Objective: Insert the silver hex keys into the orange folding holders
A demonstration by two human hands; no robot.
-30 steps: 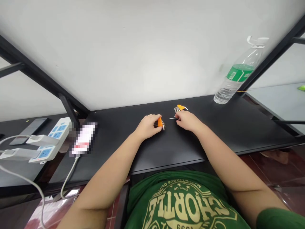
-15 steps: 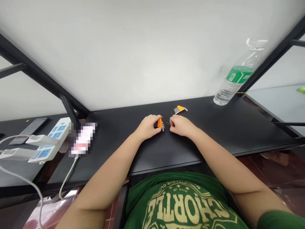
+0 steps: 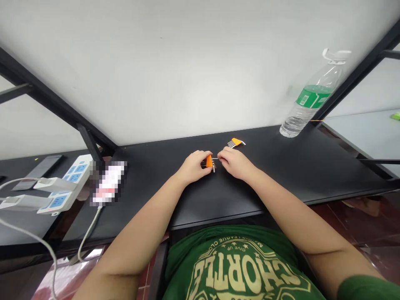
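Note:
My left hand (image 3: 196, 166) is closed around an orange hex key holder (image 3: 209, 161), with short bent key ends sticking out on its right side. My right hand (image 3: 233, 161) pinches a thin metal hex key (image 3: 215, 158), whose far end meets the holder's right edge near the top. Whether that key sits inside a slot is too small to tell. Just beyond my right hand, a second orange hex key set (image 3: 236, 142) lies on the black table (image 3: 200, 204), its straight keys pointing left and one bent end to the right.
At the back right stands a large water bottle (image 3: 308, 102) with a green label. On the left lie a blurred-out phone (image 3: 109, 182) on a white cable and a white power strip (image 3: 70, 183) with plugs. Black metal frame bars (image 3: 353, 77) rise at both sides.
My right hand has moved left and slightly up, bringing the hex key against the holder. My left hand and the second set have stayed put.

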